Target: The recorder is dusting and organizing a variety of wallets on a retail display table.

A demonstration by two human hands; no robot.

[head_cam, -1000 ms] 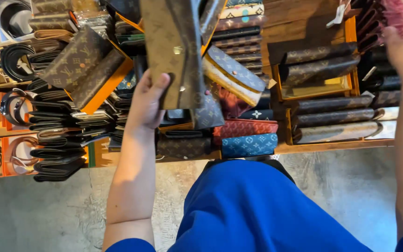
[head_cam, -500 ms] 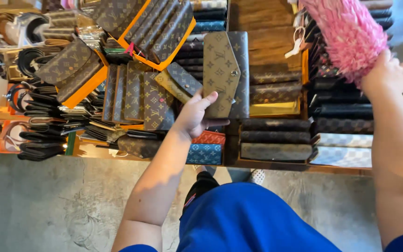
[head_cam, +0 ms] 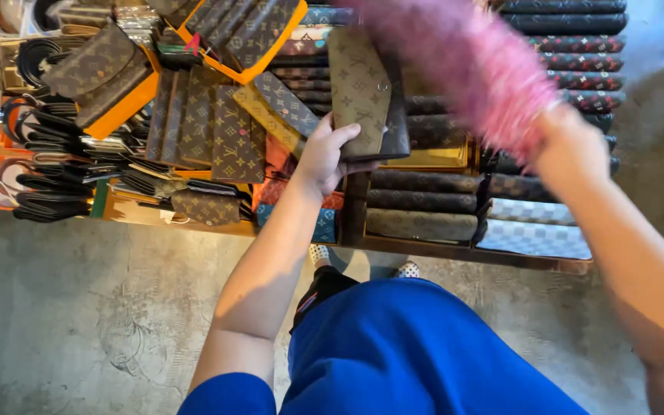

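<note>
Brown patterned wallet [head_cam: 363, 92] stands at 12 o'clock above the left hand [head_cam: 323, 157], which clasps its lower edge — long axis near upright. At 2 o'clock, the right hand [head_cam: 570, 150] grips a blurred pink duster [head_cam: 478, 65].

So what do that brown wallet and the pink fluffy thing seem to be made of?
The brown patterned wallet in the left hand looks like coated canvas or leather: smooth, faintly glossy, with a round metal snap. The pink duster in the right hand looks like soft synthetic fibres or feathers; motion blur leaves that open.
</note>
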